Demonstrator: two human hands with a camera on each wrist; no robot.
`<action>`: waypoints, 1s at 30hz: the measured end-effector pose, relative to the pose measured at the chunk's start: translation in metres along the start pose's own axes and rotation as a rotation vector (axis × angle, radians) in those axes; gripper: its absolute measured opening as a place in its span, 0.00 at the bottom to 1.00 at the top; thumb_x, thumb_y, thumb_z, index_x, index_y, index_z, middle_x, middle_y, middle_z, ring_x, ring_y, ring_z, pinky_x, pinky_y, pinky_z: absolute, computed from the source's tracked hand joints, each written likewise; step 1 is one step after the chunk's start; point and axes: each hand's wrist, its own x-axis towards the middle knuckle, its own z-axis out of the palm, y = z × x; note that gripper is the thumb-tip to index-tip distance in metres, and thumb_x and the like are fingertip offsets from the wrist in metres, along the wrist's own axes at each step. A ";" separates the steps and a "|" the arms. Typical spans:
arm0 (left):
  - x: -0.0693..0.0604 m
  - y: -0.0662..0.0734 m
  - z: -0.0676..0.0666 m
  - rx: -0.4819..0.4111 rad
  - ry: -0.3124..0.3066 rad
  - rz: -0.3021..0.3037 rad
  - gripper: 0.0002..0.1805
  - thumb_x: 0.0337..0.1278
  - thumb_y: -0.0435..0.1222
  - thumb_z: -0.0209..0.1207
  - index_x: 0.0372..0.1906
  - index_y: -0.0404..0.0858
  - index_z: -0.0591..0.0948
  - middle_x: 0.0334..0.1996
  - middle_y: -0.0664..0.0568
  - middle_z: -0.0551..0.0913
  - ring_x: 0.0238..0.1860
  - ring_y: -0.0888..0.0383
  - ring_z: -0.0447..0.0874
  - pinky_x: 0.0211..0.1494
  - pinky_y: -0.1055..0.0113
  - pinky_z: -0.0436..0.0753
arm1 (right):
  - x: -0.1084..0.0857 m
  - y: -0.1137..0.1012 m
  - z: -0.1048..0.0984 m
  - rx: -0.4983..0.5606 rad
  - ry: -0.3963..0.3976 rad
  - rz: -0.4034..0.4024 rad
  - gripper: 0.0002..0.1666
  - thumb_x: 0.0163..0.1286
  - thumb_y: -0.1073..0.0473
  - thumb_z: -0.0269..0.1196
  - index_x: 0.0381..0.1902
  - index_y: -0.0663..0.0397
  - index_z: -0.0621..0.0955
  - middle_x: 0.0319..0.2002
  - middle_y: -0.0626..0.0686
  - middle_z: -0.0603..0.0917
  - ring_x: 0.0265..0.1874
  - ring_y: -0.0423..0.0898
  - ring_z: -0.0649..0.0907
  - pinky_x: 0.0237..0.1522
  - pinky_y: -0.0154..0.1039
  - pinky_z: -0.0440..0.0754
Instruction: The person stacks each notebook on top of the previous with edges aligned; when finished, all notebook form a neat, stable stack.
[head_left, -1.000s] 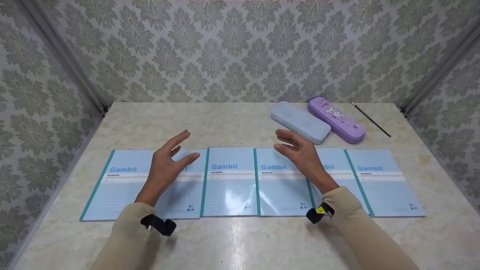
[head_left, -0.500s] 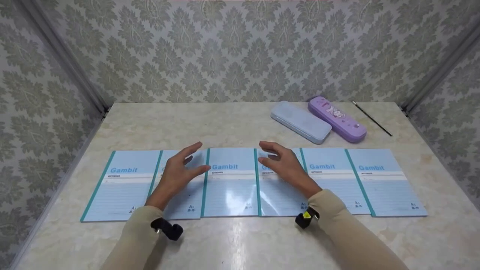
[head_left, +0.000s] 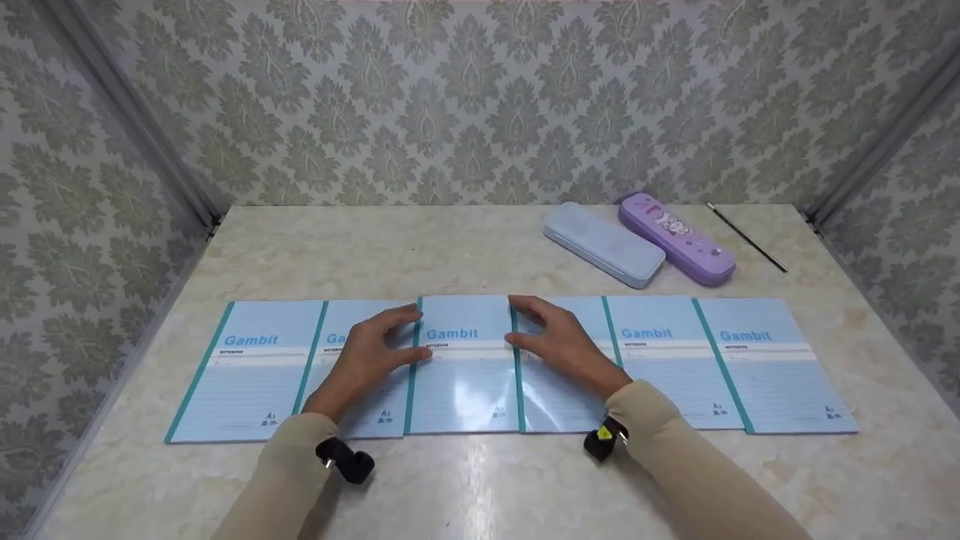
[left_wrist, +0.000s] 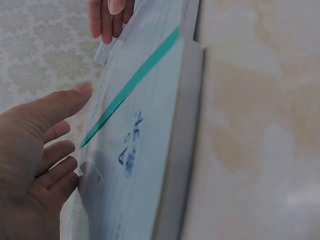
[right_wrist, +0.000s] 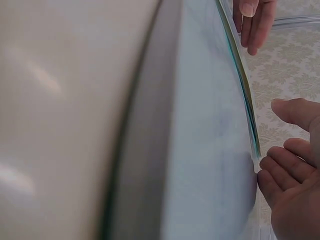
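Note:
A row of several light blue Gambit notebooks with teal spines lies flat across the table. My left hand point(head_left: 369, 352) is over the second notebook point(head_left: 360, 412) from the left, its thumb and fingertips by the left edge of the third notebook point(head_left: 461, 394). Across from it, my right hand point(head_left: 562, 341) is over the fourth notebook point(head_left: 555, 405), fingertips by the third one's right edge. Both hands have thumb and fingers apart with nothing between them. The wrist views show the left fingers point(left_wrist: 62, 175) and right fingers point(right_wrist: 277, 180) close to the covers; contact is hard to tell.
Behind the row lie a pale blue pencil case point(head_left: 604, 244), a purple pencil case point(head_left: 675, 238) and a dark pencil point(head_left: 746, 236). Two more notebooks, the fifth point(head_left: 667, 390) and the rightmost point(head_left: 795, 394), continue the row. Patterned walls point(head_left: 469, 97) enclose the table point(head_left: 360, 247).
Both hands have moved inward and lower, from above the outer notebooks to either side of the third one. The notebooks and pencil cases stay in place.

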 end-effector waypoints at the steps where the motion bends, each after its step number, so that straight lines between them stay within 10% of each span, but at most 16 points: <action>1: 0.000 0.000 0.001 0.015 -0.003 -0.004 0.35 0.60 0.39 0.77 0.72 0.42 0.80 0.76 0.51 0.72 0.80 0.47 0.62 0.80 0.48 0.63 | 0.000 0.000 0.000 -0.012 -0.007 0.007 0.39 0.76 0.52 0.70 0.79 0.49 0.71 0.76 0.50 0.73 0.77 0.49 0.69 0.76 0.50 0.67; 30: 0.000 -0.002 0.002 0.212 -0.044 0.086 0.34 0.58 0.45 0.78 0.68 0.37 0.83 0.73 0.47 0.77 0.78 0.44 0.67 0.79 0.44 0.64 | 0.002 -0.003 0.002 -0.255 -0.106 -0.093 0.36 0.74 0.57 0.72 0.76 0.56 0.75 0.75 0.56 0.74 0.76 0.54 0.69 0.77 0.51 0.65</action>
